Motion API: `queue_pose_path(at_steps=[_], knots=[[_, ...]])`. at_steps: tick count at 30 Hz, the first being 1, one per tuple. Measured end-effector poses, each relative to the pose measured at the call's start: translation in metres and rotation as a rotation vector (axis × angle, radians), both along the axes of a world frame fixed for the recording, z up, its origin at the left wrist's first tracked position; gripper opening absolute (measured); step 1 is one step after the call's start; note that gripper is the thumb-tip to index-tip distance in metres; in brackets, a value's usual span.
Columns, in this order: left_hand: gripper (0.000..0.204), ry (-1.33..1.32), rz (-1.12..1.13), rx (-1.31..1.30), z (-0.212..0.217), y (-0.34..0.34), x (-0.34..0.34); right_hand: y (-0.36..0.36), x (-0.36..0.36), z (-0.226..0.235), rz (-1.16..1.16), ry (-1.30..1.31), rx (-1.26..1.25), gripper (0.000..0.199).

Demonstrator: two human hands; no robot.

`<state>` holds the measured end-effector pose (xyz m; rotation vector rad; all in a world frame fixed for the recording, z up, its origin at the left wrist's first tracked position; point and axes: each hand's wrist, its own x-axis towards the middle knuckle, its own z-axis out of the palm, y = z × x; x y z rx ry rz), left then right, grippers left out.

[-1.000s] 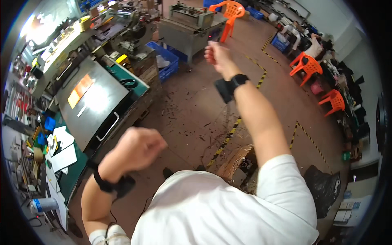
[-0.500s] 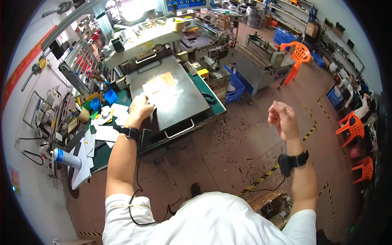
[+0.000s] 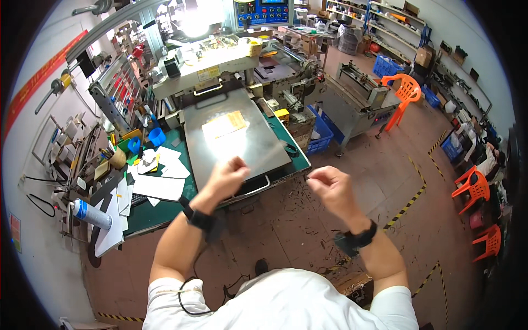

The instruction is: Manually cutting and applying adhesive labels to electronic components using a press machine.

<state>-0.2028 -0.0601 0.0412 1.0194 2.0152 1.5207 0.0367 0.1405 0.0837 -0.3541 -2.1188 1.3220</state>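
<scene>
Your left hand [image 3: 226, 177] has its fingers curled in, and your right hand [image 3: 333, 187] bends its fingers toward the thumb; you cannot tell from this view whether either pinches anything thin. The left is nearer the metal plate [image 3: 258, 146], overlapping its near edge in view, though contact is unclear; the right is out past the plate's near right corner, over the floor. Just beyond the left hand is the plate's pale handle [image 3: 259, 188]. The plate lies ahead of you on the green bench [image 3: 144, 220], its long axis running away and leaning left. On its farther half lies an orange sheet [image 3: 224, 124], its long axis roughly crosswise.

For markings, to your left a spray can [image 3: 92, 213] wears a blue-and-white label. Farther off, a yellow label [image 3: 208, 73] sits on the machine head [image 3: 187, 81], its print too small to read, and a blue control panel [image 3: 264, 15] stands behind.
</scene>
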Motion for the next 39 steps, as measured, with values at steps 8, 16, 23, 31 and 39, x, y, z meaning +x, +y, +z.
queue_pose_path(at_steps=[8,16,23,31,39], knots=[[0.011,-0.737,-0.152,0.340,0.023,0.023,0.117,-0.049,-0.002,-0.008,0.110,0.136,0.584,0.018],[0.008,-0.778,-0.114,0.350,0.005,0.018,0.134,-0.047,0.014,-0.027,0.132,0.072,0.448,0.015],[0.008,-0.936,-0.093,0.430,0.009,0.008,0.161,-0.055,0.029,-0.046,0.116,-0.030,0.180,0.009],[0.015,-0.623,-0.109,0.426,-0.019,0.012,0.169,-0.051,0.043,-0.035,0.168,-0.197,-0.154,0.014],[0.016,-0.548,-0.163,0.274,-0.014,0.015,0.179,-0.037,0.049,-0.028,0.194,-0.156,-0.363,0.013]])
